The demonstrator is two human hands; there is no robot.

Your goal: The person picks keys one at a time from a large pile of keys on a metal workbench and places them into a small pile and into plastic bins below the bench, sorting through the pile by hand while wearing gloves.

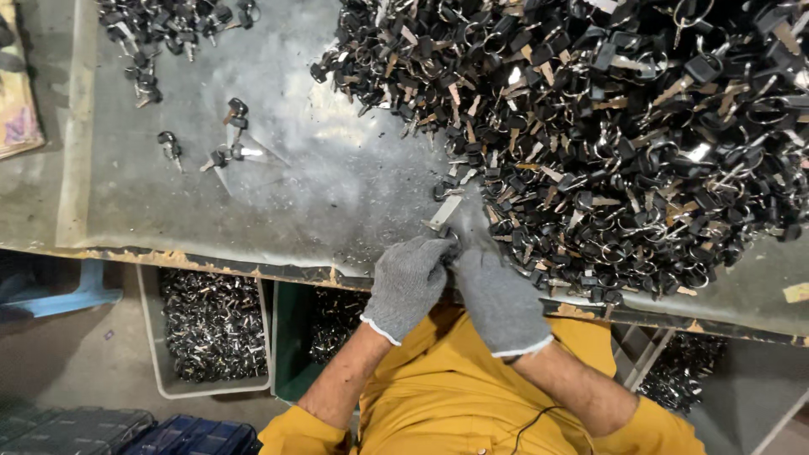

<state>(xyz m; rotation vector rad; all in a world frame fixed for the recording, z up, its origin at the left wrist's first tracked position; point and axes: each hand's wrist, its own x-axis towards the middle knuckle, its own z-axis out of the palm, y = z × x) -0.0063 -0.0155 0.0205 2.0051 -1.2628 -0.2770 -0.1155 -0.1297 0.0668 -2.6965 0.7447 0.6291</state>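
Both of my hands wear grey knit gloves and meet at the near edge of a worn metal table (337, 194). My left hand (407, 285) and my right hand (499, 297) pinch the same small key (444, 214); its silvery blade sticks out away from me, and the black head and a ring are half hidden by my fingertips. A huge heap of black-headed keys on rings (607, 126) lies just right of the hands and nearly touches them.
A smaller bunch of keys (164, 29) lies at the far left, with a few loose keys (227, 139) on the table between. Under the table edge stand a grey bin of metal parts (211, 329), a green bin (316, 337), and dark cases (126, 434).
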